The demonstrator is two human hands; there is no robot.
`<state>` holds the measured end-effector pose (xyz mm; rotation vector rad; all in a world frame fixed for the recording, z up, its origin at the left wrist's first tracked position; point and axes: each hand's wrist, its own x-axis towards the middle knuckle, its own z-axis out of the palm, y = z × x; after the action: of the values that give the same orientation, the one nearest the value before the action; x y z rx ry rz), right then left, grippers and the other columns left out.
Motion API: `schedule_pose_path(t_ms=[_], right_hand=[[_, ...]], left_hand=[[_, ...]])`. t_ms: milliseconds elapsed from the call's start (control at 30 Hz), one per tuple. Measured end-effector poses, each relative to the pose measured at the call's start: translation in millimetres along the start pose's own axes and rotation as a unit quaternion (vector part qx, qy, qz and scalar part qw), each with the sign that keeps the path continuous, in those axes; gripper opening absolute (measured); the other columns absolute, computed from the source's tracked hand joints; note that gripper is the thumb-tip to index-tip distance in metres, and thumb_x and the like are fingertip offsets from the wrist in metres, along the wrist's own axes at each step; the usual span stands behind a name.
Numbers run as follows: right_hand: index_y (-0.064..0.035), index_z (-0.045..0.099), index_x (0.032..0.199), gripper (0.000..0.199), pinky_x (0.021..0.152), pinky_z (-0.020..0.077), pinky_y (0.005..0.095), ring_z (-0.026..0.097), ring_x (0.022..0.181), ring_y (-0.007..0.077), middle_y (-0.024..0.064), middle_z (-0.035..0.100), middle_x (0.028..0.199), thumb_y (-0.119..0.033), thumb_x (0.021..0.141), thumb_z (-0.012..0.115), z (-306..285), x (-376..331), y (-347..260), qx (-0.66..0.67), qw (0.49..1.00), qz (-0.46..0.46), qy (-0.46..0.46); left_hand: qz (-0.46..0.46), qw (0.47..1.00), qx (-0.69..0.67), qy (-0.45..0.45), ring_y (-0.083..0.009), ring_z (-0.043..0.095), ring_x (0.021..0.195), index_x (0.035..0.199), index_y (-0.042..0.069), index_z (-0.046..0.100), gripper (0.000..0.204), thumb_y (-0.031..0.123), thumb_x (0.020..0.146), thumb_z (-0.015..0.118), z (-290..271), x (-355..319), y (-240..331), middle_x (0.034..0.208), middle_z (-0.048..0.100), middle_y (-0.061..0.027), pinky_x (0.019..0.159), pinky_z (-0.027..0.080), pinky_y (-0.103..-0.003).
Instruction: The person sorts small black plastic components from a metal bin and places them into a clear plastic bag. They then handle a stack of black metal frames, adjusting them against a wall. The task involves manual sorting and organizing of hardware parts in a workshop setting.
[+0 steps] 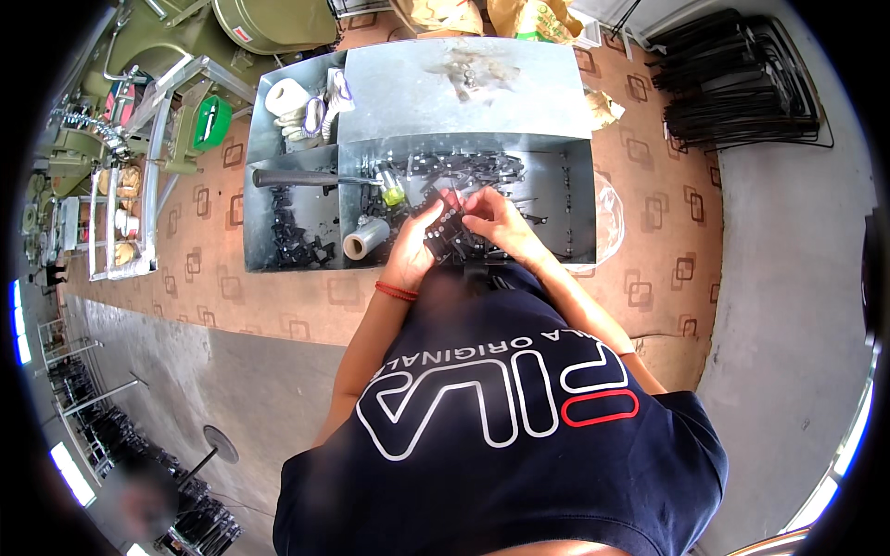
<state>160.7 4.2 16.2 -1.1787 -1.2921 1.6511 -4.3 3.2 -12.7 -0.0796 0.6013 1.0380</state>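
Over the near side of a grey metal tray (584, 213), my left hand (414, 248) is closed around a cluster of small black parts (445, 222) with pale round spots. My right hand (499, 225) is beside it, thumb and forefinger drawn together at the cluster's right edge; what they pinch is too small to make out. Many loose black parts (482, 167) lie in the compartment beyond my hands. Left of my left hand rest a roll of clear film (365, 239) and a yellow-green item (393, 191).
A tool with a black grip (295, 177) spans the left divider, above more black parts (297, 232). The back-left compartment holds a white roll (287, 96) and white gloves (317, 116). Green machinery (167, 46) stands at far left; black wire frames (742, 83) hang at right.
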Motion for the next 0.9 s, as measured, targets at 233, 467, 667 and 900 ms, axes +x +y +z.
schedule_pose_path(t_ms=[233,467,667,900], right_hand=[[-0.0029,0.053,0.092,0.012,0.067,0.0403,0.0196,0.050,0.076,0.0068,-0.0002,0.055,0.080,-0.008,0.081,0.054,-4,-2,1,0.105,0.986,0.130,-0.018],[0.0022,0.057,0.093,0.016,0.064,0.0414,0.0217,0.051,0.071,0.0082,0.0024,0.059,0.081,-0.006,0.080,0.053,-5,-1,7,0.062,0.995,0.071,-0.017],[0.0035,0.059,0.083,0.015,0.062,0.0414,0.0226,0.051,0.066,0.0080,0.0043,0.059,0.071,-0.011,0.078,0.058,-8,0,10,-0.054,0.994,0.099,-0.003],[0.0020,0.060,0.076,0.017,0.058,0.0420,0.0259,0.052,0.062,0.0095,0.0052,0.059,0.065,-0.014,0.073,0.061,-4,6,2,-0.090,0.992,0.064,0.069]], left_hand=[[0.012,0.999,0.016,0.032,-0.0217,0.049,0.106,0.114,-0.004,0.044,0.030,0.005,0.085,0.049,8,-5,1,0.112,0.051,-0.0148,0.089,0.044,-0.033],[0.009,1.000,0.018,0.019,-0.0234,0.049,0.107,0.113,-0.004,0.044,0.028,0.004,0.087,0.046,8,-6,2,0.112,0.050,-0.0158,0.091,0.043,-0.034],[0.011,1.000,0.021,0.019,-0.0233,0.047,0.111,0.116,-0.004,0.042,0.030,0.005,0.087,0.044,10,-8,2,0.119,0.047,-0.0159,0.094,0.040,-0.035],[-0.012,0.998,0.060,0.003,-0.0226,0.054,0.100,0.110,-0.006,0.046,0.026,0.006,0.087,0.045,1,-5,3,0.109,0.053,-0.0156,0.087,0.045,-0.034]])
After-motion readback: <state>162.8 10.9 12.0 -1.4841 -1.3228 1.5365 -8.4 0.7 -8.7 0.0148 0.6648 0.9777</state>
